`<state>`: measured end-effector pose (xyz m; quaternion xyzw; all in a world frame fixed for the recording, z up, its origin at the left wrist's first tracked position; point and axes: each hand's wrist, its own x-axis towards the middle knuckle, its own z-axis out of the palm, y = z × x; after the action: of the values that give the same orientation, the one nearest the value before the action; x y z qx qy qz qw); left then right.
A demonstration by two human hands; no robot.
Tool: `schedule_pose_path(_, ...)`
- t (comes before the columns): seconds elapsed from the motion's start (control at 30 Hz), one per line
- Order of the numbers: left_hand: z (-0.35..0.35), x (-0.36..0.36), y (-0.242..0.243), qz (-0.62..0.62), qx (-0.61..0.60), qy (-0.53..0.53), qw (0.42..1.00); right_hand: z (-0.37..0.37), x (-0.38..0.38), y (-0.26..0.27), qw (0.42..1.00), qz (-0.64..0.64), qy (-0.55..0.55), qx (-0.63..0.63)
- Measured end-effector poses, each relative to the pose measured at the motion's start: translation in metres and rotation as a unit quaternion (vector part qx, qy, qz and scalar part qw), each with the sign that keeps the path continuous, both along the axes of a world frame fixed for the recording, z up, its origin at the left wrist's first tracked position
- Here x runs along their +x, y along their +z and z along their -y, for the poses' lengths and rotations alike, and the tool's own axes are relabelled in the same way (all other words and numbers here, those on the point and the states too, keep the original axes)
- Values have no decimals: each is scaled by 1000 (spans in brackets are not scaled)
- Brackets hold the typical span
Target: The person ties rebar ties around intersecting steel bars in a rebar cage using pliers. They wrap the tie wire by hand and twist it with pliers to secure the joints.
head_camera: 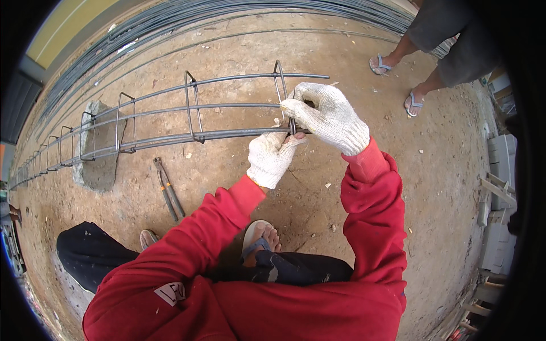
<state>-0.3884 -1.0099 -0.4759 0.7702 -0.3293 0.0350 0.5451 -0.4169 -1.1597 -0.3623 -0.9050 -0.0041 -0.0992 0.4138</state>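
A long rebar cage (158, 111) of straight bars and rectangular stirrups runs from the far left to my hands. My left hand (273, 155), in a white knit glove, grips the lower bars near their right end, its bare fingertips beside the end stirrup (278, 81). Over that stirrup's lower right side, my right hand (326, 115) is bent with thumb and fingers close together, also gloved. Whether it pinches the stirrup or something thin is hidden. Steel end-cutting nippers (167, 187) with orange-banded handles lie on the dirt, left of my left sleeve.
A rough concrete block (100, 170) lies under the cage. Long loose rebars (170, 17) stretch across the far side. At upper right stands another person in sandals (381, 65). Pale blocks (501, 157) and wood pieces line the right edge. My sandalled foot (260, 241) is below my hands.
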Motion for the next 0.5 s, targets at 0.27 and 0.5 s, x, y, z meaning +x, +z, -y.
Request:
schedule_pose_path(0.27,2,6,-12,41,-1,-1,999,-18,-16,-4,954,-26,-5,297)
schedule_pose_path(0.5,2,5,-7,20,-32,-17,999,-20,-2,-3,982,-28,-28,184)
